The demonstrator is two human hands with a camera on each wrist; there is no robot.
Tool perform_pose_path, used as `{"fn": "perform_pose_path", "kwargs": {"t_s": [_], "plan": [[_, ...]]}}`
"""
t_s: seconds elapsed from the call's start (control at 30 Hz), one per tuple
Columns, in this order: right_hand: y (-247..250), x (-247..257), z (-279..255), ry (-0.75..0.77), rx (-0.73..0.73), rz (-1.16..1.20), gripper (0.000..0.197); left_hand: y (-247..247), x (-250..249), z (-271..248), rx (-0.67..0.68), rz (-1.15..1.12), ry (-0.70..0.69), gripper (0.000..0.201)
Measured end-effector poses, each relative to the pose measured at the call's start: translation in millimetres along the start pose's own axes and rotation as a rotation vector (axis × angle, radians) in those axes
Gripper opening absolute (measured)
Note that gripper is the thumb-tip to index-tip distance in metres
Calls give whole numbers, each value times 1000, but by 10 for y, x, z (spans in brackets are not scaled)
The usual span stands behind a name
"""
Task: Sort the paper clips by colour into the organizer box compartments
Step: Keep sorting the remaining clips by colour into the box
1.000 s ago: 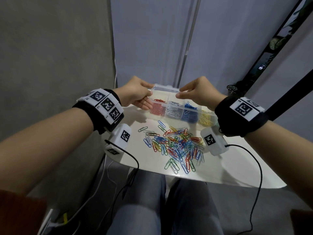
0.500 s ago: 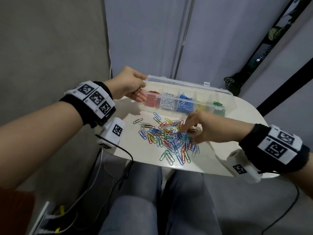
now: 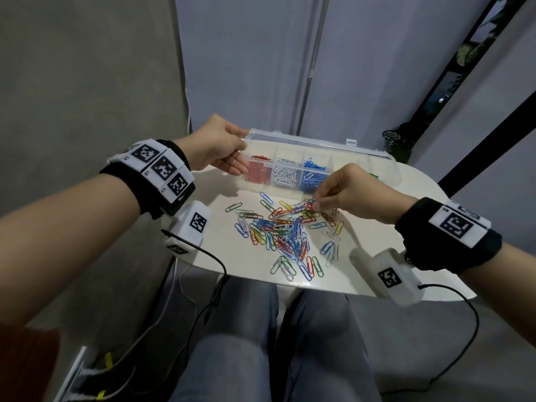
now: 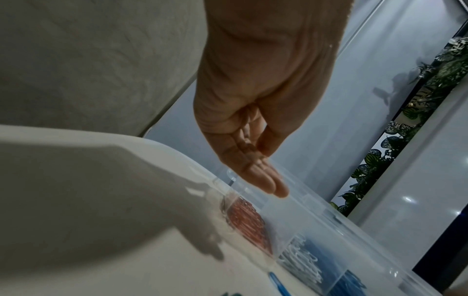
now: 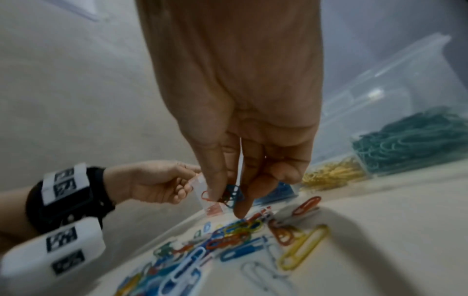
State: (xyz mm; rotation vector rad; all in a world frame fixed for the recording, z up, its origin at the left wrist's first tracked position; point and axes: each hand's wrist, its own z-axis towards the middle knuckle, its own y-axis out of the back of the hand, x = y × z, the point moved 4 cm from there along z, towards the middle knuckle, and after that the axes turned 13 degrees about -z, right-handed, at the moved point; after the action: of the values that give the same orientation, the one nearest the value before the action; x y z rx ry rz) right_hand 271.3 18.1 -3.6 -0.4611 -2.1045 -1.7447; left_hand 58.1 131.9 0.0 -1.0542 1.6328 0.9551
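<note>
A clear organizer box stands at the back of the white table, lid raised. Its compartments hold red, white, blue, yellow and green clips. A pile of mixed coloured paper clips lies in front of it. My left hand grips the box's left end, thumb on the lid corner, fingers below. My right hand hovers at the pile's far edge. In the right wrist view my right hand pinches a small tangle of blue and red clips.
The table's front edge runs just above my knees, with the pile close to it. Cables hang from both wrist cameras over that edge. A grey wall stands to the left and a plant behind the box's right end.
The box lid went from nearly closed to standing open. My right hand left the lid, dropped into the pile, then rose to its far edge pinching clips. My left hand stayed on the box.
</note>
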Motion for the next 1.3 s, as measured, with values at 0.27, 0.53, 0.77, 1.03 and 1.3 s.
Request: {"fn": "perform_pose_path", "kwargs": {"t_s": [0.27,0.53,0.77,1.03,1.3], "plan": [[0,-47,-18,-118,30,368,10,13,8,8,1,1,1,45],[-14,-105,-24,-195,17,454,8,15,20,16,12,-7,-2,45],[16,-103,-17,-237,21,540,9,26,35,32,24,-16,-1,45],[156,-9,-27,-182,-98,486,8,27,33,23,24,-21,-5,45],[565,88,160,-125,-367,335,7,27,17,4,18,-18,-8,46]]}}
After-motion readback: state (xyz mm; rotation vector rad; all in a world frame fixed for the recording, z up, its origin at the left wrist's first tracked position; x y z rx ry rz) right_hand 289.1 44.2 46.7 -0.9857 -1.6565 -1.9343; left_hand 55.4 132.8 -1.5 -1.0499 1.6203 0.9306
